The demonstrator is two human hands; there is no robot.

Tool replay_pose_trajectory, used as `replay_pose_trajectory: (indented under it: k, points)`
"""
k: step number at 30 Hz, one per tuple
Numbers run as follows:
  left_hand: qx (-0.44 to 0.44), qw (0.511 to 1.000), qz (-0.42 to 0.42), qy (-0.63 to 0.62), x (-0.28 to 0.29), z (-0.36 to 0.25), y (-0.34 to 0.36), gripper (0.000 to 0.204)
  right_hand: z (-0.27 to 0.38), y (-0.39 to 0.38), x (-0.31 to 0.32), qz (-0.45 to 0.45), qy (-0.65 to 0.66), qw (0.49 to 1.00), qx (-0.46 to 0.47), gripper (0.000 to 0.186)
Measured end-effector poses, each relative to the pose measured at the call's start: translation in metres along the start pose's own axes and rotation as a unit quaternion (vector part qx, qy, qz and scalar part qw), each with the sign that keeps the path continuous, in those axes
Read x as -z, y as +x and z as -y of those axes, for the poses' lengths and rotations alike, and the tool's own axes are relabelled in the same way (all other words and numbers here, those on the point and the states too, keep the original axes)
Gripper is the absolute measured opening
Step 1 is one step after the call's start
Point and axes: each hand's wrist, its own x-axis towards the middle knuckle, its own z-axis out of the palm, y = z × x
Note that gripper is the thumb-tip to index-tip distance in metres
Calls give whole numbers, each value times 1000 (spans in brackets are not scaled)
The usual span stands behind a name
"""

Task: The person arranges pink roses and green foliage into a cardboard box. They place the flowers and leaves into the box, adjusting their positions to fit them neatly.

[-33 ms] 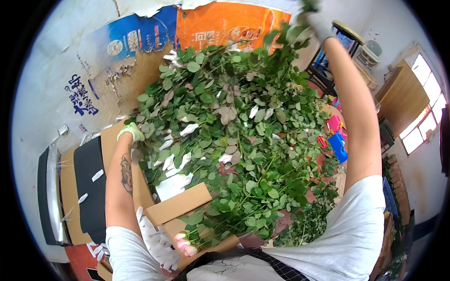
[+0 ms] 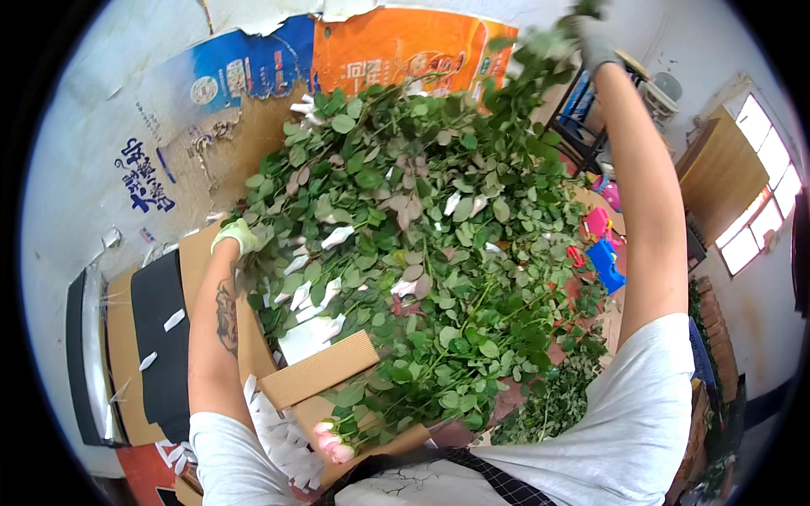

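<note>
Rose stems with green leaves [image 2: 439, 185] are heaped in front of me, with white paper-wrapped buds [image 2: 337, 238] among them. My left hand [image 2: 235, 236], in a pale green glove, is closed at the pile's left edge; what it grips is hidden by leaves. My right hand [image 2: 595, 44], in a grey glove, is raised at the upper right, closed on leafy stems [image 2: 544, 52]. Pale pink roses [image 2: 336, 449] lie near my body beside a strip of corrugated cardboard [image 2: 316, 368] and white paper pieces [image 2: 274, 430].
A dark padded board [image 2: 160, 337] leans among cardboard at the left. Torn posters [image 2: 371, 42] cover the wall behind the heap. At the right are a black metal rack [image 2: 578, 126], pink and blue plastic items [image 2: 606, 266], a wooden panel [image 2: 717, 169] and a window [image 2: 764, 185].
My right hand has shifted slightly to the right with the leafy stems in it. My left hand has hardly moved.
</note>
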Motion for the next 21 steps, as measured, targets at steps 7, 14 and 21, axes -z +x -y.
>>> replay_pose_trajectory:
  k: [7,14,21]
  points:
    - [-333,904,-56,-263,22,-149,-52,92,-115,86,199,-95,-574,789,-199,34]
    - [-379,778,-134,-483,81,-281,-105,130,-49,108,274,-203,-470,849,-129,49]
    - [-187,874,-248,-375,150,-282,-105,118,-73,138,223,-220,-517,819,120,55]
